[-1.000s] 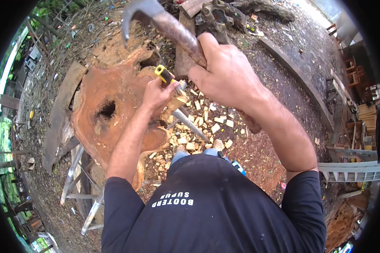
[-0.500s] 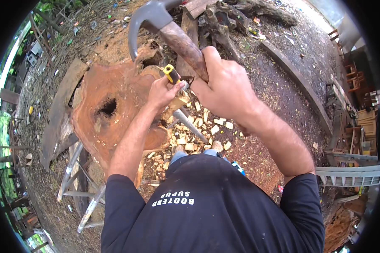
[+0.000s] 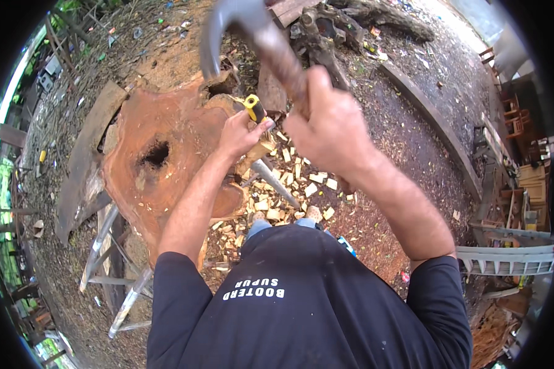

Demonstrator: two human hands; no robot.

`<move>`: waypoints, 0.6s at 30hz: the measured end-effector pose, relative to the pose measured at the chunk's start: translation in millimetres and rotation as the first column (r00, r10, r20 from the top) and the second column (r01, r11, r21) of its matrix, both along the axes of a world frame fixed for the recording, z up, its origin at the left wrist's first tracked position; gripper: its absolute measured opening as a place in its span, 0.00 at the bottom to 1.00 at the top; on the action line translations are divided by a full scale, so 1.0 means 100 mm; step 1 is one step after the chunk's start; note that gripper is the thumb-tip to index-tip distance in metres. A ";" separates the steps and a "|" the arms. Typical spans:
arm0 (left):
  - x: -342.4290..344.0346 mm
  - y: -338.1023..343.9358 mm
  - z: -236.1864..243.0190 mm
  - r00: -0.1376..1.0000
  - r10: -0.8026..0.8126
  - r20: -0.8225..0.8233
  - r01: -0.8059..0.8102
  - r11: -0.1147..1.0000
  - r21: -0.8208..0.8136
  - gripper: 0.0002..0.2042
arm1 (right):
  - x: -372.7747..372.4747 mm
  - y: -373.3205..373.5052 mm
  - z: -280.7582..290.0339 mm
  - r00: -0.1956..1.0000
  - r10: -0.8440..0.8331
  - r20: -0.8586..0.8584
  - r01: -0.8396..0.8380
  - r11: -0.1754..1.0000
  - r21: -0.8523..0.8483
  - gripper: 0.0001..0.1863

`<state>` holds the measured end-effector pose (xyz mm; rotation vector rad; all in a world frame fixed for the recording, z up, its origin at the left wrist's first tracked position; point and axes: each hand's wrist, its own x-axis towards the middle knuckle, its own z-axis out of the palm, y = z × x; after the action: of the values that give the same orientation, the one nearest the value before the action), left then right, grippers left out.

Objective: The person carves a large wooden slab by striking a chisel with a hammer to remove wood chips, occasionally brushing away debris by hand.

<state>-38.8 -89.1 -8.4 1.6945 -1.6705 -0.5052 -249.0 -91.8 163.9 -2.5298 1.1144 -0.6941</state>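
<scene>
Right hand (image 3: 326, 126): grip closed round hammer (image 3: 252, 31) handle, head raised at 11 o'clock. Left hand (image 3: 240, 132): grip closed on yellow-capped chisel (image 3: 253, 107), against stump (image 3: 160, 160) edge. Chisel axis runs 11–5 o'clock; cap lies at 9 o'clock from right hand, below hammer head. Wood chips (image 3: 289, 190) on ground.
</scene>
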 end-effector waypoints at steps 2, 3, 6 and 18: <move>-0.09 0.00 0.14 0.999 0.030 -0.022 -0.026 0.982 0.186 0.22 | -0.04 -0.09 -0.41 0.967 0.025 -0.255 0.014 0.989 0.147 0.16; -0.14 0.02 0.06 0.999 0.025 -0.023 -0.020 0.982 0.187 0.22 | -0.09 -0.17 -0.60 0.892 0.081 -0.444 0.038 0.967 0.254 0.17; -0.12 0.10 -0.43 0.923 -0.275 -0.270 0.221 0.952 -0.213 0.38 | -0.18 -0.14 -0.90 0.854 0.132 -0.503 0.079 0.923 0.377 0.19; -0.15 -0.18 0.12 0.907 -0.012 -0.422 0.013 1.000 0.001 0.13 | -1.20 0.09 -1.43 0.922 -0.377 0.085 0.226 0.706 0.671 0.14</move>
<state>-53.6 -106.9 3.5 1.4478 -1.3633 -0.8177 -368.8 -83.2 20.5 -1.6528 1.4083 -0.5125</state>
